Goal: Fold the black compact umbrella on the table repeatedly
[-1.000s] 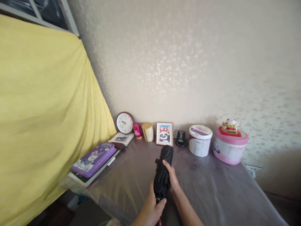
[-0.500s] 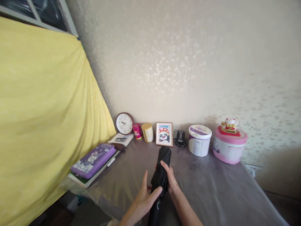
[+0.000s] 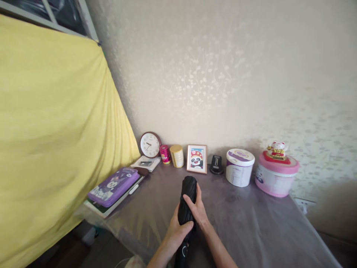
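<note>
A folded black umbrella point(image 3: 187, 201) points away from me over the near middle of the table, its handle point(image 3: 182, 255) toward me with a ring-shaped mark on it. My left hand point(image 3: 178, 227) wraps the lower part of the folded canopy from the left, thumb lying across the top. Higher up, my right hand point(image 3: 197, 208) grips the canopy from the right, with its thumb on top and fingers round the far side. The undersides of both grips are hidden.
Along the wall stand a clock point(image 3: 150, 144), a pink can point(image 3: 164, 154), a yellow container point(image 3: 177, 156), a panda picture frame point(image 3: 196, 159), a black stand point(image 3: 216, 164), a white tub point(image 3: 239, 173) and a pink tub point(image 3: 276, 180) bearing a cat figurine point(image 3: 277, 151). A purple case point(image 3: 114, 186) lies left on books.
My left hand has closed round the canopy from a more spread pose. My right hand has shifted its grip, and the umbrella's top has swung slightly left. The view has shifted a little.
</note>
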Demonstrator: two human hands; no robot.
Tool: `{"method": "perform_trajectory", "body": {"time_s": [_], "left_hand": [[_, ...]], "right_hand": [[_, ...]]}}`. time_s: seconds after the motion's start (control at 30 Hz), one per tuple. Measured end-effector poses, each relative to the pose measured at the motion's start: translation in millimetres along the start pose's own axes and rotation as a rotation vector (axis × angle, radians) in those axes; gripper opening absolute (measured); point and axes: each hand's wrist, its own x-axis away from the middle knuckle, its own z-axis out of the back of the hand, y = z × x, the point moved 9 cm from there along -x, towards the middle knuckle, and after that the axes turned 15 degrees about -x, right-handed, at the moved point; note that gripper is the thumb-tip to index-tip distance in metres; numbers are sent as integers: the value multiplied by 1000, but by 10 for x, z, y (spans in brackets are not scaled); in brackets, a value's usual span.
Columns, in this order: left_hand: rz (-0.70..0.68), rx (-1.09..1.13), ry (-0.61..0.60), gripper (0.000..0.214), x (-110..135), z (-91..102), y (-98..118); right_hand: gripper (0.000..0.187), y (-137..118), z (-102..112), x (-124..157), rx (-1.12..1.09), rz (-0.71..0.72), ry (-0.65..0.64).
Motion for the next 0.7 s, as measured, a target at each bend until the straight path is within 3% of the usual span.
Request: {"method": "perform_trajectory", "body": {"time_s": [0.1,0.3,0.43,0.57,0.7], "left_hand": [[55,-7,-13,78,-14,16,-93],[63,4,11,72,-18,44,-114],[31,-70,45,63,-28,115,-76],[16,-131,112,59,-104,283,-88],[8,-219,185,52,-228,478,-117]], "right_hand": [[75,-101,-42,3,209,202,-45],[19,-412,-160,139,344,519,-151],[11,-451,-167,126,112,441,-209],[18,-387,-123,63,-17,332,-173],[26,-273,-211,57,-93,200,-253]]}}
